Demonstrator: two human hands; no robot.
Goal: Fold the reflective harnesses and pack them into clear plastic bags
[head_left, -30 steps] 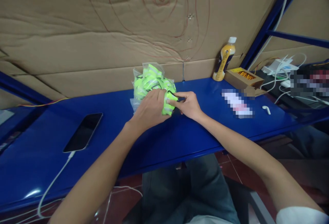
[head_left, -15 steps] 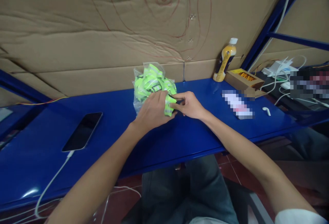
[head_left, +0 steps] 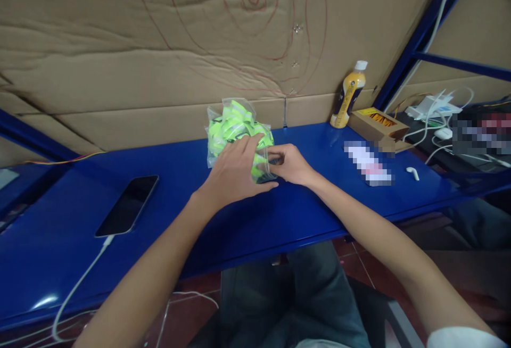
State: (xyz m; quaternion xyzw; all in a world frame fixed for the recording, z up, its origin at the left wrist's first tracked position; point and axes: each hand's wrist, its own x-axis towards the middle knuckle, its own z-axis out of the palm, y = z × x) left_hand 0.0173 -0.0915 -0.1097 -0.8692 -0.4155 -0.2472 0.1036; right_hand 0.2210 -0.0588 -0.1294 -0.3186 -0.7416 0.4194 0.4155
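Note:
A clear plastic bag [head_left: 266,157] with a neon yellow-green reflective strap folded inside is between my hands. My left hand [head_left: 235,170] is wrapped around its left side, thumb below and fingers over the top. At the bag's right end, my right hand [head_left: 291,164] has its thumb and fingertips pinched at the mouth, on a dark part of the strap. Those fingertips are partly covered by the film. Right behind my left hand lies a heap of bagged neon straps [head_left: 233,124], its front hidden by the hand.
On the blue table [head_left: 175,177], a charging phone [head_left: 128,206] lies left. To the right stand a yellow drink bottle [head_left: 348,95] and an opened cardboard box [head_left: 379,124]. A blurred-out item [head_left: 369,164] and a white earbud [head_left: 412,173] lie nearer. Cardboard [head_left: 179,76] walls the back.
The neon strap between my hands now shows inside clear film. My left fingers have spread over the top and the left thumb has extended, while my right fingertips have shifted slightly at the bag's mouth.

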